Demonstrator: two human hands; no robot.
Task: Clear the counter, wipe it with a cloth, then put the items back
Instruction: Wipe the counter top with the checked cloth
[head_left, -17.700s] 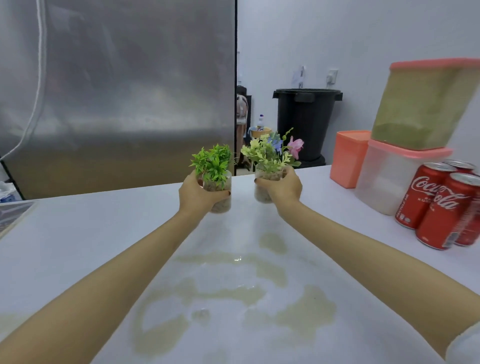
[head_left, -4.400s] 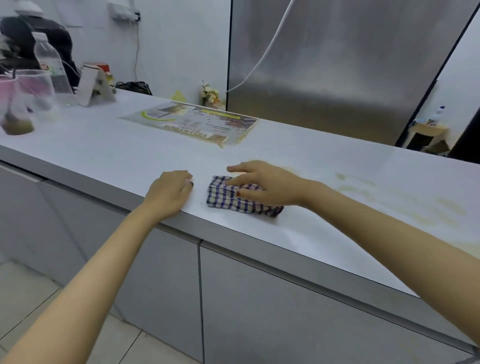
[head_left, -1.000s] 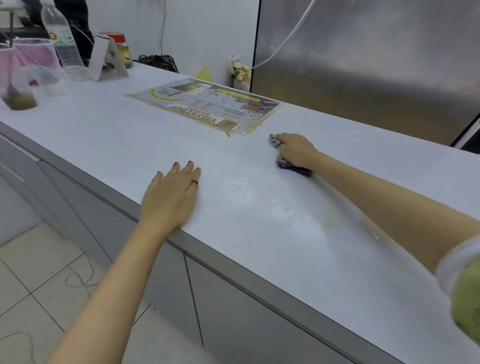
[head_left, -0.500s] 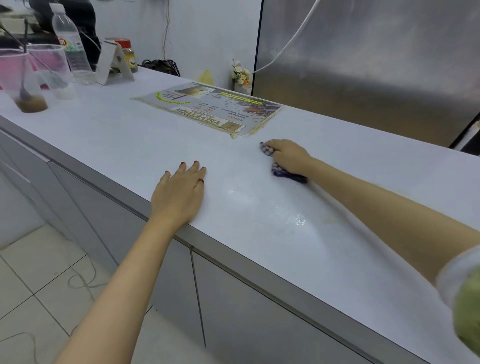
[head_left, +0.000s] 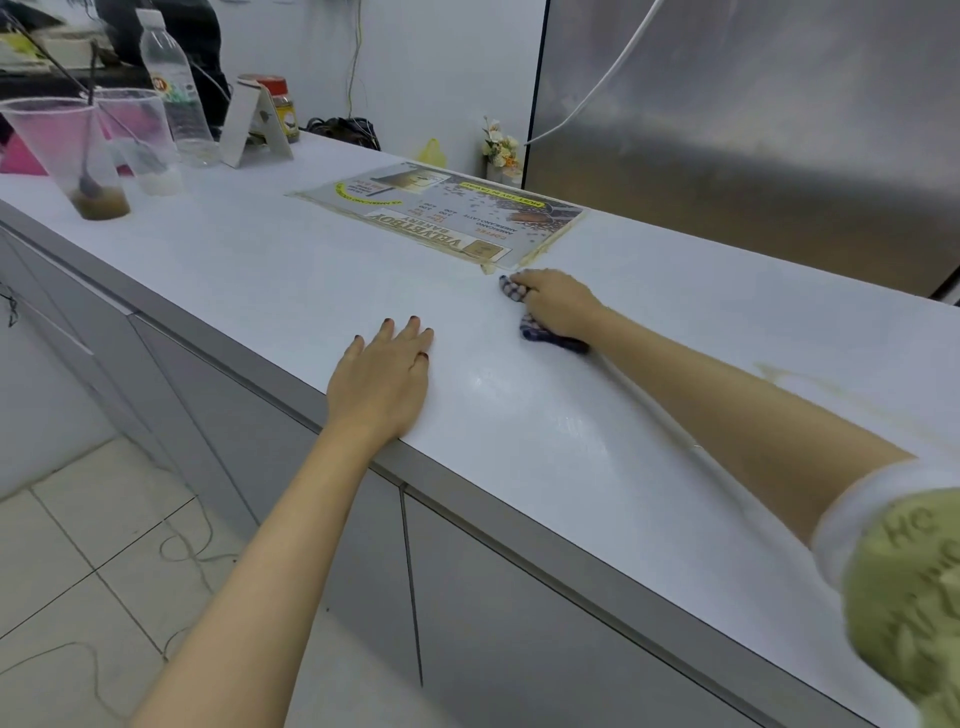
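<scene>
My right hand (head_left: 558, 304) presses a blue checked cloth (head_left: 540, 332) onto the white counter (head_left: 291, 270), just in front of the corner of a laminated menu sheet (head_left: 447, 213). Most of the cloth is hidden under my fingers. My left hand (head_left: 382, 382) lies flat with fingers apart near the counter's front edge, holding nothing. A wet sheen covers the surface between my hands, and a yellowish stain (head_left: 800, 379) shows to the right of my right forearm.
At the far left stand two plastic cups (head_left: 78, 156) with spoons, a water bottle (head_left: 176, 88), a folded sign stand (head_left: 254, 124) and a jar (head_left: 278, 104). A small flower pot (head_left: 501, 150) sits beside the steel fridge (head_left: 753, 119). Grey cabinets and tiled floor lie below.
My right hand has slid the cloth slightly left and toward me along the menu's corner. My left hand stays planted at the counter edge.
</scene>
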